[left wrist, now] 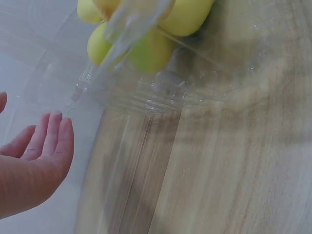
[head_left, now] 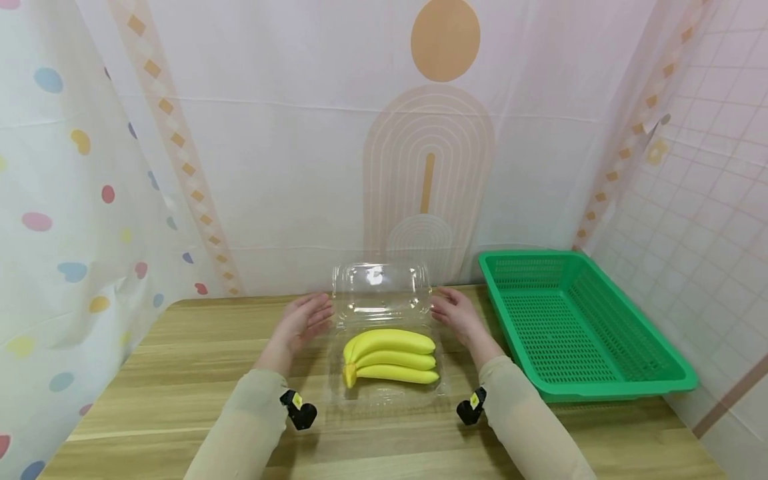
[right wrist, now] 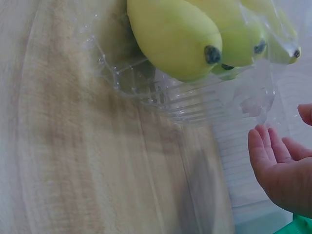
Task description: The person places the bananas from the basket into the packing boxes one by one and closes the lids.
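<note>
A bunch of yellow bananas [head_left: 393, 358] lies in the base of a clear plastic clamshell box [head_left: 384, 402] on the wooden table. The box's lid [head_left: 382, 288] stands raised at the back. My left hand [head_left: 305, 319] is at the lid's left side, its fingers [left wrist: 51, 134] nearly straight and holding nothing. On the opposite side my right hand [head_left: 457, 313] mirrors it, fingers [right wrist: 267, 144] extended towards the lid's edge. Whether the fingertips touch the plastic I cannot tell. In the right wrist view the dark banana tips show through the plastic.
A green perforated basket [head_left: 558, 333] stands on the table to the right, close to my right forearm. Behind the table hangs a patterned curtain [head_left: 288, 180], with a dotted one [head_left: 72, 200] on the left. Each wrist carries a small black camera [head_left: 298, 410].
</note>
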`<state>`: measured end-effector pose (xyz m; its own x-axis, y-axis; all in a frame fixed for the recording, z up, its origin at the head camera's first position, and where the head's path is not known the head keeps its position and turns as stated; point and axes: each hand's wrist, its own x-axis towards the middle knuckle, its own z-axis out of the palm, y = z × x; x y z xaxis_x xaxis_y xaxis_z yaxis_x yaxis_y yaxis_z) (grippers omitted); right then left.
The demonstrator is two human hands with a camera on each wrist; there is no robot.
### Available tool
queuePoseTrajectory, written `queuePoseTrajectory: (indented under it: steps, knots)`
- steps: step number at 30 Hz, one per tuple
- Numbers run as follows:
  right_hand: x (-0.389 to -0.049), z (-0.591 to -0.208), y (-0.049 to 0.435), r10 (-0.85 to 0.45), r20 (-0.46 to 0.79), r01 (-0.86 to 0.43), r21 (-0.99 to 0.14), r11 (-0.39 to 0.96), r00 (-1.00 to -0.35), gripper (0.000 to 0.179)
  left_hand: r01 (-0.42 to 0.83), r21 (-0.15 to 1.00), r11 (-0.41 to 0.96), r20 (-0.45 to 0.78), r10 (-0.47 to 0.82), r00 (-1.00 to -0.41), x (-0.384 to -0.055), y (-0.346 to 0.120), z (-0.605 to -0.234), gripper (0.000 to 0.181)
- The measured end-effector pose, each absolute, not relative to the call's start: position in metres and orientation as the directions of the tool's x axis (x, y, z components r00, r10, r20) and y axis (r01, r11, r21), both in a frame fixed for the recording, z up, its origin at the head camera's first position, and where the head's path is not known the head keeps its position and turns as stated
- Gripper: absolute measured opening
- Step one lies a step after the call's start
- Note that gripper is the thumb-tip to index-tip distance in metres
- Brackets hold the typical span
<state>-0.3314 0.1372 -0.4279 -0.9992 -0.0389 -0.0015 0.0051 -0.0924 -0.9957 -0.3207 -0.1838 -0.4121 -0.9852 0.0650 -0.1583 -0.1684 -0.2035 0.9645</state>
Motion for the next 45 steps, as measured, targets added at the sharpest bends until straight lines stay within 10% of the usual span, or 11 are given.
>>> queuePoseTrajectory:
  steps: [45]
  knots:
    - [-0.311, -0.409, 0.133, 0.072, 0.356, -0.356, -0.934, 0.019, -0.932, 0.020, 0.185, 0.981, -0.061, 0.185, -0.009, -0.983, -0.306, -0.184, -0.408, 0.024]
